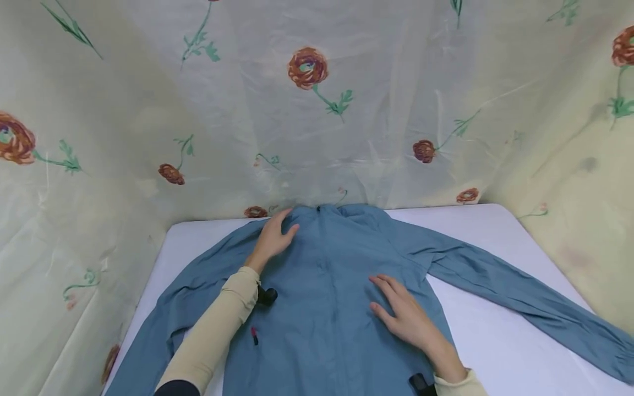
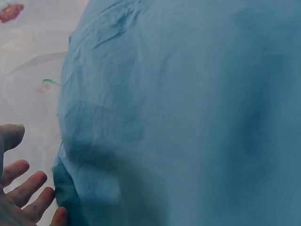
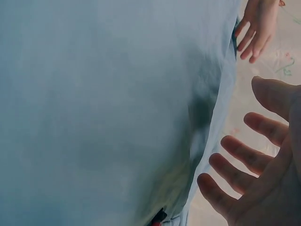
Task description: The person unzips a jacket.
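A blue long-sleeved zip-up garment (image 1: 327,286) lies spread out with its collar at the far edge of the table. My left hand (image 1: 273,237) is over its upper left part near the collar, fingers extended and thumb apart. My right hand (image 1: 403,316) hovers over the right side of the front, its fingers spread and holding nothing. In the left wrist view the fingers of my left hand (image 2: 28,193) show beside the cloth's edge; whether they touch it I cannot tell. The right wrist view shows my right hand (image 3: 254,160) apart from the cloth.
The garment lies on a white-covered table (image 1: 487,324). Its right sleeve (image 1: 520,291) stretches out toward the right edge; the left sleeve (image 1: 173,308) runs down the left side. A small red-and-black object (image 1: 255,336) is on the front. Flower-patterned sheeting (image 1: 371,137) hangs around the table.
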A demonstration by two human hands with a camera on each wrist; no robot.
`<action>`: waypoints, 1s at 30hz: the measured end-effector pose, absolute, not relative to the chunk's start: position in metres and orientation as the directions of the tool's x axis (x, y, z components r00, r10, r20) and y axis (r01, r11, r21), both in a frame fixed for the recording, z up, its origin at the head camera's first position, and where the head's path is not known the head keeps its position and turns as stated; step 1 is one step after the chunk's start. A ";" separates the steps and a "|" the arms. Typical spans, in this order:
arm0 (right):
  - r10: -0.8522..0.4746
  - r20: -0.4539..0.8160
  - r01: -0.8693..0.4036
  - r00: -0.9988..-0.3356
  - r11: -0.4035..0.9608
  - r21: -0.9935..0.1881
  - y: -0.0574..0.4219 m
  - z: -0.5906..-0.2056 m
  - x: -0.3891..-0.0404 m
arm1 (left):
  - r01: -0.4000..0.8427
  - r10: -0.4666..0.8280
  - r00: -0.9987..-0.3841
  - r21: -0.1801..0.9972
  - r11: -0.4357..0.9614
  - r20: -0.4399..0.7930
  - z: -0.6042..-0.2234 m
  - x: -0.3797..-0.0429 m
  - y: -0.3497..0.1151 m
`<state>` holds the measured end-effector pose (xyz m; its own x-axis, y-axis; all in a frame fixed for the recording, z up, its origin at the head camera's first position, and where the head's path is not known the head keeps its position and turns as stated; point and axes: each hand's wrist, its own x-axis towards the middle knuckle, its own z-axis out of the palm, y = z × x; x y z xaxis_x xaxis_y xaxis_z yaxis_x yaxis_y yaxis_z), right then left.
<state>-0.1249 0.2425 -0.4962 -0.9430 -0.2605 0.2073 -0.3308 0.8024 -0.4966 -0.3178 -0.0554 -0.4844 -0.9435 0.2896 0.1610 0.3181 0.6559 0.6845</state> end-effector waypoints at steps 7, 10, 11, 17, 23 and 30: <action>-0.251 0.188 -0.313 -0.949 0.801 -0.510 0.249 -0.493 -0.118 | 0.306 0.301 -0.945 0.681 0.666 0.130 -0.489 -0.336 -0.035; -0.255 0.195 -0.321 -0.947 0.799 -0.509 0.251 -0.491 -0.116 | 0.269 0.286 -0.954 0.695 0.667 0.095 -0.488 -0.343 -0.028; -0.257 0.198 -0.323 -0.946 0.797 -0.510 0.252 -0.490 -0.116 | 0.261 0.282 -0.955 0.695 0.671 0.086 -0.488 -0.346 -0.026; -0.243 0.196 -0.311 -0.950 0.802 -0.511 0.253 -0.487 -0.111 | 0.235 0.264 -0.963 0.651 0.722 0.055 -0.496 -0.360 -0.016; -0.229 0.217 -0.311 -0.949 0.791 -0.526 0.253 -0.485 -0.106 | 0.156 0.170 -0.985 0.568 0.808 0.027 -0.499 -0.360 -0.009; -0.199 0.239 -0.304 -0.950 0.757 -0.578 0.257 -0.481 -0.111 | 0.184 0.124 -0.983 0.649 0.738 0.139 -0.496 -0.358 0.008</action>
